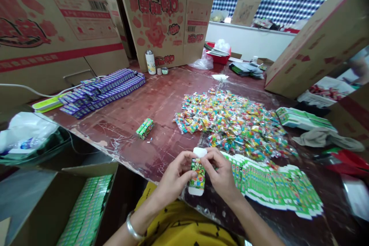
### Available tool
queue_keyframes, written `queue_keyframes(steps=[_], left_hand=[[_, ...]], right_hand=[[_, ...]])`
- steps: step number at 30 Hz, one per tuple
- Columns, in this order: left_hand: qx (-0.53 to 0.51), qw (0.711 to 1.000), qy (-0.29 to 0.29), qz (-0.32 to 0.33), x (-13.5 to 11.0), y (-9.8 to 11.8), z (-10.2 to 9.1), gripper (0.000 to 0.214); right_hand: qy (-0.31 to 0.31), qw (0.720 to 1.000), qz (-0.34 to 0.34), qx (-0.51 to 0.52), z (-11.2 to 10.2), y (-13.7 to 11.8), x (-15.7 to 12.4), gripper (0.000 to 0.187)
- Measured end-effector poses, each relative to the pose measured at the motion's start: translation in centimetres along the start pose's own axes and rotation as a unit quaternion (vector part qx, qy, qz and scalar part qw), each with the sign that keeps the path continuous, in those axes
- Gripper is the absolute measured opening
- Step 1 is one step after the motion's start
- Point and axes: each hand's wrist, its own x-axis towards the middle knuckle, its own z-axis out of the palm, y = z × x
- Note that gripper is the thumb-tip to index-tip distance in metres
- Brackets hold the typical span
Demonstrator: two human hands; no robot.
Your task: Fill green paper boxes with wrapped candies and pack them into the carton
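Small green carton: located at the near edge of the table, end flaps extended. Open room on the tabletop lies left of the sweets pile, around the paired green boxes and toward the purple stack. Right of the carton, room is limited by fanned flat cartons. Left hand: grasps the carton's left side, thumb across its face. Right hand: pinches the upper right, fingers bent. Forearms converge from below.
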Motion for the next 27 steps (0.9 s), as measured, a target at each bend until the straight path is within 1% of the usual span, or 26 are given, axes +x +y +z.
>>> queue_keyframes(steps=[3, 5, 7, 9, 11, 13, 15, 17, 18, 23, 25, 27], left_hand=[[-0.02, 0.999, 0.046, 0.016, 0.0, -0.3, 0.4, 0.038], [-0.043, 0.997, 0.068, 0.014, 0.1, -0.3, 0.5, 0.042], [-0.054, 0.995, 0.082, 0.011, 0.1, -0.3, 0.6, 0.044], [-0.049, 0.994, 0.094, 0.013, 0.0, -0.1, 0.6, 0.044], [-0.032, 0.994, 0.1, 0.009, -0.2, 0.1, 0.6, 0.045], [-0.008, 0.995, 0.1, 0.002, -0.4, 0.2, 0.6, 0.046], [0.021, 0.995, 0.102, 0.0, -0.6, 0.3, 0.6, 0.046], [0.045, 0.994, 0.102, 0.005, -0.8, 0.2, 0.6, 0.048], [0.054, 0.994, 0.098, 0.007, -0.8, 0.1, 0.5, 0.05], [0.072, 0.996, 0.06, 0.0, -1.1, 0.0, 0.3, 0.056], [0.062, 0.997, 0.053, -0.007, -1.1, 0.0, 0.2, 0.058], [0.054, 0.997, 0.051, -0.019, -1.1, 0.2, 0.3, 0.058]], right_hand=[[0.007, 0.996, 0.031, 0.082, 0.1, -0.1, 0.3, 0.006], [0.013, 0.99, 0.057, 0.128, 0.2, -0.2, 0.5, 0.014], [-0.003, 0.991, 0.055, 0.122, 0.1, -0.4, 0.7, 0.017], [-0.038, 0.994, 0.029, 0.1, -0.2, -0.6, 1.0, 0.011], [-0.072, 0.992, 0.018, 0.104, -0.5, -0.9, 1.4, 0.008], [-0.089, 0.987, 0.047, 0.127, -0.8, -1.1, 1.7, 0.011], [-0.097, 0.979, 0.106, 0.143, -1.0, -1.2, 2.1, 0.014], [-0.106, 0.972, 0.155, 0.139, -1.1, -1.3, 2.4, 0.017], [-0.112, 0.97, 0.167, 0.133, -1.2, -1.2, 2.6, 0.018], [-0.133, 0.969, 0.172, 0.115, -1.7, -0.7, 3.2, 0.024], [-0.138, 0.97, 0.171, 0.106, -1.7, -0.7, 3.4, 0.025], [-0.135, 0.975, 0.156, 0.083, -1.7, -1.1, 3.4, 0.024]])
